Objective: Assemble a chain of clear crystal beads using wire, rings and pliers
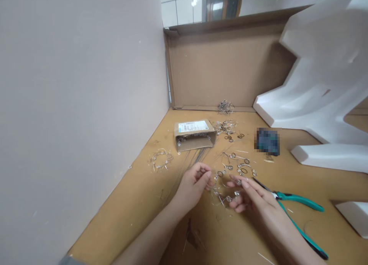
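Observation:
A wire ring with clear beads (pixel 228 198) is held over the table in front of me. My left hand (pixel 197 182) pinches its left side, thumb against curled fingers. My right hand (pixel 254 194) grips the right side, with a clear bead showing by its fingertips. Thin wire ends stick out around the ring. Just beyond the hands lie more clear beads and dark small rings (pixel 244 172). A similar beaded wire ring (pixel 161 160) rests on the table to the left. Pliers with green handles (pixel 300 200) lie beside my right hand, partly hidden by it.
An open cardboard box (pixel 195 135) with a label stands behind the hands, thin straight wires (pixel 201 154) in front of it. Tangled wire piles (pixel 226 106) lie farther back. White foam pieces (pixel 322 100) fill the right side. A pale wall (pixel 86 84) borders the left.

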Tool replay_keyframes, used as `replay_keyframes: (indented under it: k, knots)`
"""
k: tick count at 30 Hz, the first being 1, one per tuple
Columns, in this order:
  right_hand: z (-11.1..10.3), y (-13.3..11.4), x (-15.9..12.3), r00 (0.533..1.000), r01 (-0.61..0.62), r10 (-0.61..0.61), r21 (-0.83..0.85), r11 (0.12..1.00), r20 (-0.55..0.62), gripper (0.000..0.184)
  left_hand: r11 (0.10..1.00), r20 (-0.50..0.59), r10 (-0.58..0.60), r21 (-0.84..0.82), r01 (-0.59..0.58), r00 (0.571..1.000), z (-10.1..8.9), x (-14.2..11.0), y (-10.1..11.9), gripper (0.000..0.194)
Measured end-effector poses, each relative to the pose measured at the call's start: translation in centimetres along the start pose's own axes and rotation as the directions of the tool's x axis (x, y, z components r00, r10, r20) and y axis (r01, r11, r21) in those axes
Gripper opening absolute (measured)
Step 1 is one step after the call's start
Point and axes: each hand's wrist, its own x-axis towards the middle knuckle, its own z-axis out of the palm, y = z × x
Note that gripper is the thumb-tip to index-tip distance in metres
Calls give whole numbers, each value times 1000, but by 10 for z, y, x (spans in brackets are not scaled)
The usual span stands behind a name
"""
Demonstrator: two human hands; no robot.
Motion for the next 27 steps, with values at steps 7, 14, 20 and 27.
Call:
replay_keyframes:
  k: [7, 14, 20, 27]
  knots:
    - [-3, -2, 1, 997, -50, 55, 106, 993, -53, 45, 1000, -45, 11, 13, -11, 999, -1, 2, 0, 23]
    - [-6, 2, 5, 996, -45, 53, 116, 992, -66, 34, 998, -63, -32, -62, 28, 997, 2, 2, -2, 25]
    - [-7, 11, 8, 999, 3, 2, 110, 994, -47, 32, 981, -75, -95, -176, 81, 993, 3, 3, -1, 28]
    - [-10, 18, 10, 999, 34, -33, 14, 999, -32, 31, 960, -77, -151, -247, 128, 986, 4, 3, -2, 29]
